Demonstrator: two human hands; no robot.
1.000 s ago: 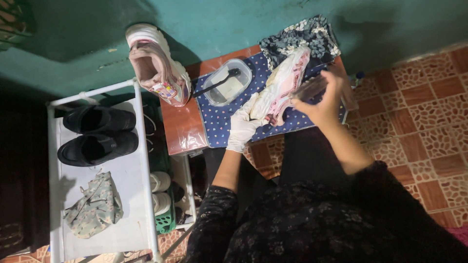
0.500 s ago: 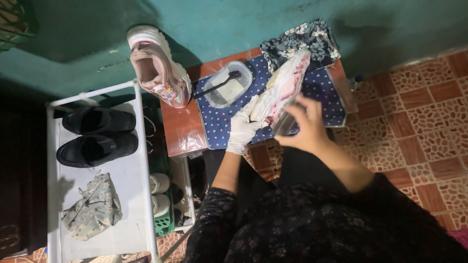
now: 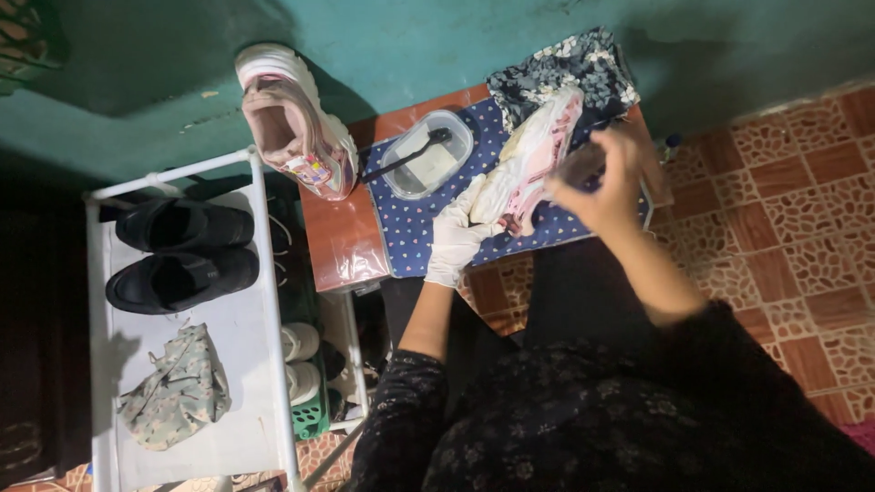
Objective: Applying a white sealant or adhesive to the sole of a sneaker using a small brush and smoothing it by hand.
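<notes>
Head view, looking straight down: the person sits at a small reddish-brown surface (image 3: 342,241) set against a teal wall, with a blue polka-dot cloth (image 3: 415,214) spread over most of it. The left hand (image 3: 453,239), in a white glove, has its grip closed around the near end of a pink-and-white sneaker (image 3: 529,159), which lies tilted on the cloth with its toe pointing to the far right. The bare right hand (image 3: 606,182) hovers at the sneaker's right side — its fingers are curled in around something small and dark, but it is too blurred to tell what, or how firmly the grip pinches it.

Just left of the sneaker, on the cloth, stands a clear plastic container (image 3: 427,153) with a pale block inside and a dark-handled brush (image 3: 406,157) lying across its rim. A dark floral rag (image 3: 565,68) is bunched at the far edge of the surface, touching the sneaker's toe. The matching second sneaker (image 3: 292,123) leans at the far left corner of the surface, its opening facing up.

To the left stands a white shoe rack (image 3: 260,301). Its top shelf carries a pair of black shoes (image 3: 178,251) side by side and — nearer — a crumpled patterned cloth (image 3: 178,387). White shoes (image 3: 299,360) show on a lower shelf. The floor on the right is patterned red-brown tile (image 3: 802,210).
</notes>
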